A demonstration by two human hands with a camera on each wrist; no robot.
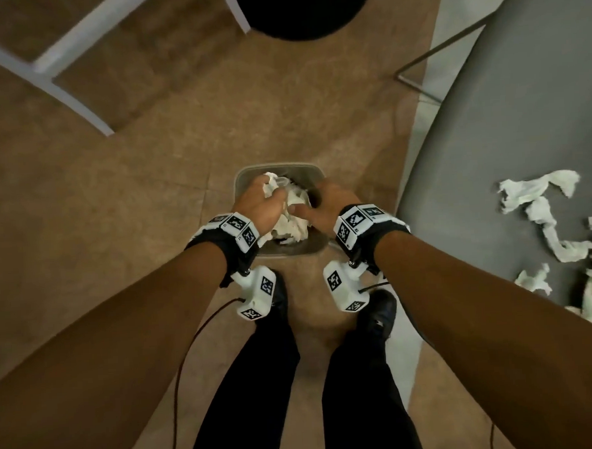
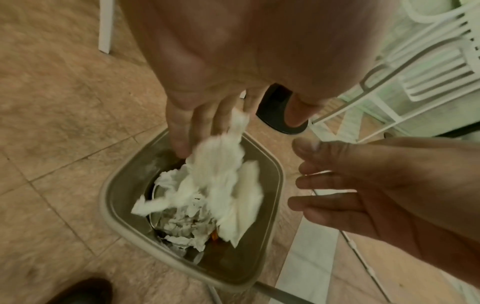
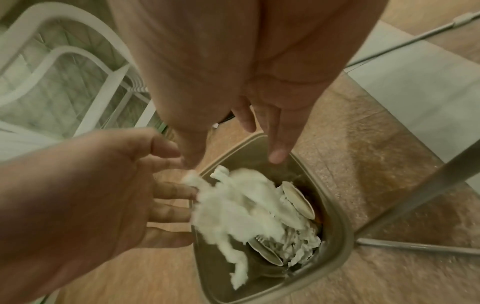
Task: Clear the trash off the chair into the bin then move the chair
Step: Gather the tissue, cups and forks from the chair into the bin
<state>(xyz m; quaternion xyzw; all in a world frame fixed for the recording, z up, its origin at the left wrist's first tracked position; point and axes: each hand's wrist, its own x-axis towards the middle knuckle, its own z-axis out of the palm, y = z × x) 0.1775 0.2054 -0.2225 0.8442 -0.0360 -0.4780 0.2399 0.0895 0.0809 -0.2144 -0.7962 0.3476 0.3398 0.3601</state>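
A beige square bin [image 1: 291, 250] stands on the tiled floor in front of my feet. My left hand [image 1: 264, 202] and right hand [image 1: 331, 202] hover over it, close together, fingers straight and spread. A wad of white tissue [image 1: 292, 210] is between them, blurred and dropping into the bin [image 2: 105, 195]. The tissue [image 2: 223, 174] still brushes my left hand's [image 2: 197, 123] fingertips; my right hand [image 2: 369, 185] holds nothing. More crumpled tissue [image 1: 536, 191] lies on the grey chair seat [image 1: 505, 127] to my right.
The bin [image 3: 344, 226] holds older paper scraps and pale round plates [image 3: 298, 199]. The grey chair's metal leg [image 1: 440, 53] reaches the floor beside the bin. A white frame [image 1: 56, 61] and a black round object [image 1: 304, 7] lie ahead. White plastic chairs [image 2: 428, 65] are nearby.
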